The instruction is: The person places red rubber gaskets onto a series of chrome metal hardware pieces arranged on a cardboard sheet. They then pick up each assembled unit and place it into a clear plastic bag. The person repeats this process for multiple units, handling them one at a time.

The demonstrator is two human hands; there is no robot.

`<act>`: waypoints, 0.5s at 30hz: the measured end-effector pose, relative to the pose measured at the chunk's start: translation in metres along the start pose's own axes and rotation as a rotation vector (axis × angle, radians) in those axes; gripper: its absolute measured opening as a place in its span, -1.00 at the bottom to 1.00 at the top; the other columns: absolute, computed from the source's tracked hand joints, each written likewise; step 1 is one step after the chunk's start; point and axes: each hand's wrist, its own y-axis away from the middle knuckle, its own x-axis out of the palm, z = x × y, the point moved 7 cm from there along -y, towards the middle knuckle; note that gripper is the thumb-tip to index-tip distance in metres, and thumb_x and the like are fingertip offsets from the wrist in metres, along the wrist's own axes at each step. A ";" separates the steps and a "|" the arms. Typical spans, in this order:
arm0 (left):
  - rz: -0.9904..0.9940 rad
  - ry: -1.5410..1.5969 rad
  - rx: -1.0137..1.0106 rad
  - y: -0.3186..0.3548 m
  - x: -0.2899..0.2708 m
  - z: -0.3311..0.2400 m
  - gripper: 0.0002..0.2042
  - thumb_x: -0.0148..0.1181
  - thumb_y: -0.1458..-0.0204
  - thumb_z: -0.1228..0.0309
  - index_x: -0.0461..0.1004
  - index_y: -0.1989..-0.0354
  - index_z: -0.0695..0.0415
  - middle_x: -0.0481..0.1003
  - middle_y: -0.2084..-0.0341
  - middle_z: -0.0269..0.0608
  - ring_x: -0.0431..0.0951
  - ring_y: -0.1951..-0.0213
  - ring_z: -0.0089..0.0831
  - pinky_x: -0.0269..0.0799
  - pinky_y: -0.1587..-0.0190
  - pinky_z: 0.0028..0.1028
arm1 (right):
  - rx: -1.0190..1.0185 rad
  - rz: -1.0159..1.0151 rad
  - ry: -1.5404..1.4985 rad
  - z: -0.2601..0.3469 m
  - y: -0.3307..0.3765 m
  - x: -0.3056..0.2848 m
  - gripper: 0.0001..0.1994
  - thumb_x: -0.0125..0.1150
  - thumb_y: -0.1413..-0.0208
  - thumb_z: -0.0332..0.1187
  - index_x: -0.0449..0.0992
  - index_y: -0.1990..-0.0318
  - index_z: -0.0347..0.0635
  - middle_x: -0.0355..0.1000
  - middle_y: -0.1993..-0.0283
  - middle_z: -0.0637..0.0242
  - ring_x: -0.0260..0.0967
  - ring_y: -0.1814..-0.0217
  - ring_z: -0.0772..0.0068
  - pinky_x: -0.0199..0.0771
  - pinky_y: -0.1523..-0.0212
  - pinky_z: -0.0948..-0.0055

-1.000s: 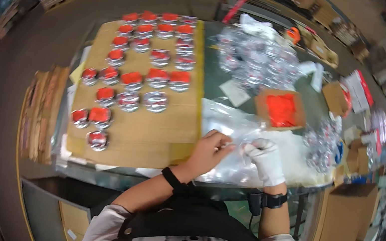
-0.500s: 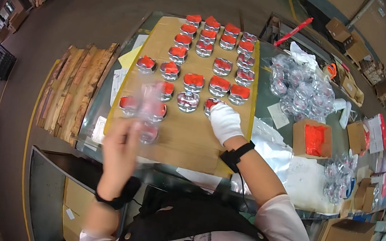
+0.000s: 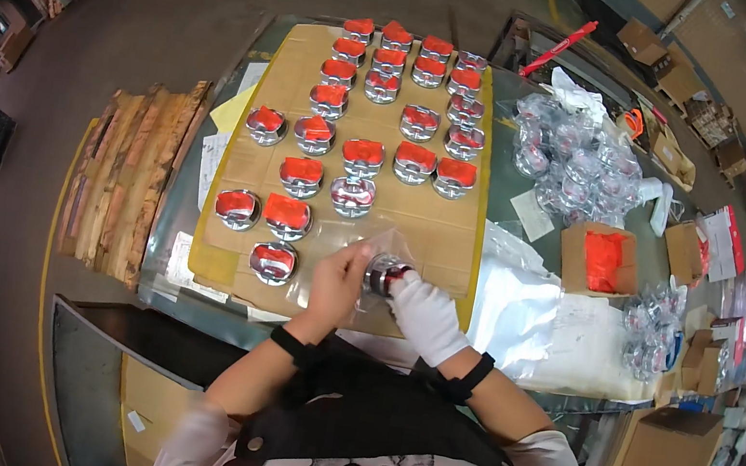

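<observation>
My gloved right hand (image 3: 429,320) is closed on a silver metal piston (image 3: 380,275) with dark red in its hollow, held low over the cardboard sheet. My bare left hand (image 3: 338,281) pinches a clear plastic bag (image 3: 388,241) at the piston's left side. The thin film spreads around the piston; how far the piston sits inside it is hard to tell. Nearest to my left hand, a piston with red film (image 3: 273,262) stands on the sheet. Several more pistons (image 3: 362,159) stand in loose rows beyond, most topped with red film.
The cardboard sheet (image 3: 432,228) with yellow edges lies on a dark green table. To the right are a heap of bagged pistons (image 3: 580,158), a small carton of red film (image 3: 605,260) and flat clear bags (image 3: 514,294). Wooden pallet slats (image 3: 133,176) lie left of the table.
My right hand has lifted a piston off the sheet and brought it nearer to me. My left hand has carried the bag rightward, and the two now meet.
</observation>
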 end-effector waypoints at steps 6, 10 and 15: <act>0.167 -0.308 0.436 0.054 0.022 -0.095 -0.76 0.11 -0.18 0.43 0.50 0.05 0.30 0.41 0.61 -0.01 0.43 0.60 -0.29 0.37 0.49 -0.41 | 0.344 0.132 -1.257 -0.009 -0.043 0.044 -0.73 0.10 -0.15 -0.24 0.45 0.15 -0.26 0.51 0.26 0.15 0.50 0.23 0.19 0.46 0.23 0.32; -0.015 -0.038 0.092 0.047 -0.015 -0.076 -0.74 0.02 -0.25 0.34 0.52 0.05 0.24 0.37 0.66 -0.28 0.32 0.63 -0.51 0.25 0.54 -0.48 | 0.355 0.207 -1.810 0.007 -0.028 0.003 -0.62 0.09 -0.22 -0.14 0.44 -0.04 -0.24 0.49 0.09 0.20 0.42 0.08 0.41 0.41 0.07 0.39; -0.095 0.591 -0.216 0.025 -0.049 -0.033 -0.71 -0.05 -0.29 0.28 0.49 0.02 0.18 0.41 0.51 -0.40 0.37 0.51 -0.55 0.29 0.45 -0.52 | 0.086 -0.263 -0.365 0.010 -0.009 -0.099 -0.54 0.27 -0.10 -0.18 0.42 -0.10 -0.24 0.46 0.12 0.16 0.38 0.09 0.51 0.41 0.05 0.40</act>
